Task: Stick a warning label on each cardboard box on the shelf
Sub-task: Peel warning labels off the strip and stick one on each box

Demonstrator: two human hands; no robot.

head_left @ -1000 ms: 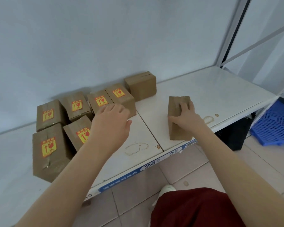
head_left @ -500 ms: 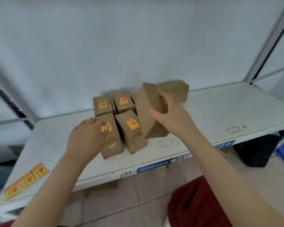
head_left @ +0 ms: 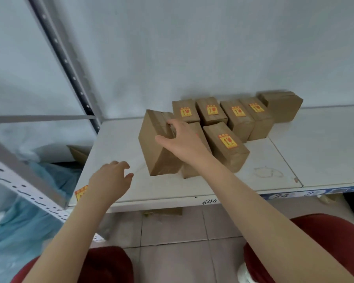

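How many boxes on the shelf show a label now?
5. Back row from left: first box, second box, third box, fourth box. Front box. Partly hidden box behind the right hand, which grips an unlabelled box, may carry a sixth.

Plain brown cardboard box [head_left: 157,146], no label showing, tilted on its lower edge on the white metal shelf [head_left: 315,144]; right hand [head_left: 182,139] grips its top. Touching its right side, a second brown box [head_left: 190,170], mostly hidden. Front labelled box [head_left: 227,148] upright, yellow-and-red warning label on top. Back row of four labelled boxes [head_left: 211,113], side by side. Bare brown box [head_left: 282,105] at the row's right end, by the wall. Strip of spare yellow-red labels [head_left: 80,193] at the shelf's front left edge, partly hidden.
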